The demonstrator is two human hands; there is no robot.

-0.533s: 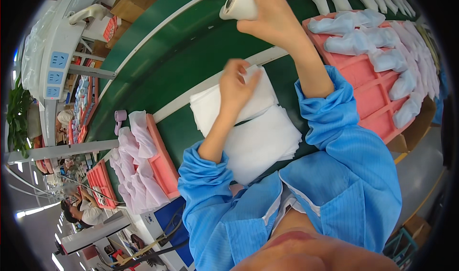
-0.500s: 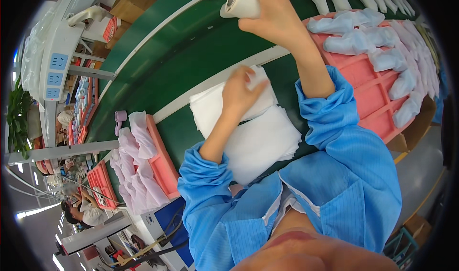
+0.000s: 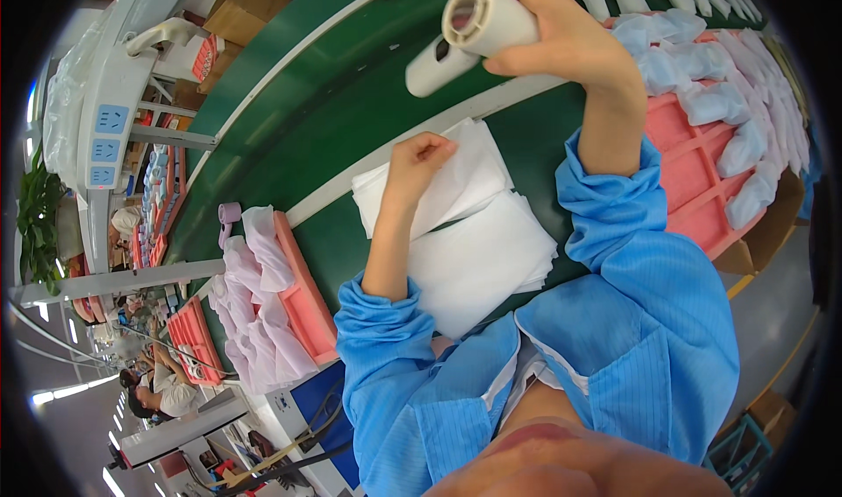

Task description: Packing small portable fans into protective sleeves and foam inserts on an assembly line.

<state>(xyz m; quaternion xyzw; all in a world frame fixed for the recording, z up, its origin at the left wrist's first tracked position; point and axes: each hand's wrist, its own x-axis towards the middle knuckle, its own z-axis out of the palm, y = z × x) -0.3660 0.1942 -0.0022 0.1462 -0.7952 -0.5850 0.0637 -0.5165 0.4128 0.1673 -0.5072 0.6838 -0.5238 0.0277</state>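
Note:
My right hand (image 3: 570, 36) grips a white hair dryer (image 3: 504, 23) by its round barrel, above the green work surface. The barrel's open end points to the upper left, and a stubby handle (image 3: 434, 69) with a dark oval opening sticks out below it. My left hand (image 3: 414, 168) is over the upper stack of thin white sheets (image 3: 474, 168), its fingers curled together. Whether a sheet is pinched between them cannot be made out. A second white stack (image 3: 478, 256) lies closer to me, partly overlapping the first.
At right, a pink divided tray (image 3: 693, 177) holds light blue wrapped pieces (image 3: 693, 107). Another pink tray (image 3: 307, 308) at left bears lilac wrapped pieces (image 3: 263, 321); a lilac hair dryer (image 3: 228, 216) lies beside it. A green conveyor belt (image 3: 324, 85) runs beyond a pale rail.
My right hand has moved a little right and down, turning the hair dryer so its open end and handle show more. The fingers of my left hand have closed over the stack.

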